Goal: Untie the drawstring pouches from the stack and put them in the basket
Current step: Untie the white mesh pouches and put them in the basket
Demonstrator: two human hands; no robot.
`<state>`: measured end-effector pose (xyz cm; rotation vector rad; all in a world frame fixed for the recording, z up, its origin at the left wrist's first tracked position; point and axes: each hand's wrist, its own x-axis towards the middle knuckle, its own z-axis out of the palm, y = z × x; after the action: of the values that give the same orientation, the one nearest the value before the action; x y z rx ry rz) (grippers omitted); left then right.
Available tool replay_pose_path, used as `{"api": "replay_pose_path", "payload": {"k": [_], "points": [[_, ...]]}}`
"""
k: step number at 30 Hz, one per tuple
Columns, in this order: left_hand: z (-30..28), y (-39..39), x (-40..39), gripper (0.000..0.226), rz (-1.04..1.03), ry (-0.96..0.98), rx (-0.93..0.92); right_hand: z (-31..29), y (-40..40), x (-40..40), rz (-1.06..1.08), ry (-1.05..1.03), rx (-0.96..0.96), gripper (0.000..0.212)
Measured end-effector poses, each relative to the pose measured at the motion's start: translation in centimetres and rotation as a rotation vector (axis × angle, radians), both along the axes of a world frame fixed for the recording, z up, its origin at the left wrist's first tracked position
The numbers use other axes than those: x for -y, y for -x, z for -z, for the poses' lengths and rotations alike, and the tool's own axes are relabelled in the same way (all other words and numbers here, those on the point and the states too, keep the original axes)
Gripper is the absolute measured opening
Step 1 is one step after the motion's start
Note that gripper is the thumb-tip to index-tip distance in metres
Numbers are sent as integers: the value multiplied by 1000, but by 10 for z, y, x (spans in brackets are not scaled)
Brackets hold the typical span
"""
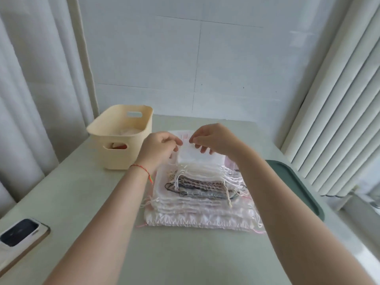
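Note:
A stack of drawstring pouches [197, 194] lies on the table in front of me, mostly white and pink with a few grey ones in the middle. On top sits a small white pouch [195, 155], raised at its far edge. My left hand [158, 149] pinches that far edge at its left end. My right hand [213, 138] pinches it at the right end, fingers curled over the fabric. A cream plastic basket [115, 153] stands to the left of the stack, with some pale pouches and something red inside.
A phone [20, 237] lies face down near the table's left front edge. A dark green tray [296, 186] juts past the table's right side. Curtains hang on the left, and ribbed blinds [337, 112] on the right. A white wall stands behind.

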<state>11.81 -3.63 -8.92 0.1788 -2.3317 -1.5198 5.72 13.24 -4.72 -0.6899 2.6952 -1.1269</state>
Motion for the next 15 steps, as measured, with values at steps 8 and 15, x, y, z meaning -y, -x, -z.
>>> {"api": "replay_pose_path", "payload": {"k": [8, 15], "points": [[18, 24, -31, 20, 120, 358, 205, 52, 18, -51, 61, -86, -41, 9], [23, 31, -25, 27, 229, 457, 377, 65, 25, -59, -69, -192, 36, 13]]}}
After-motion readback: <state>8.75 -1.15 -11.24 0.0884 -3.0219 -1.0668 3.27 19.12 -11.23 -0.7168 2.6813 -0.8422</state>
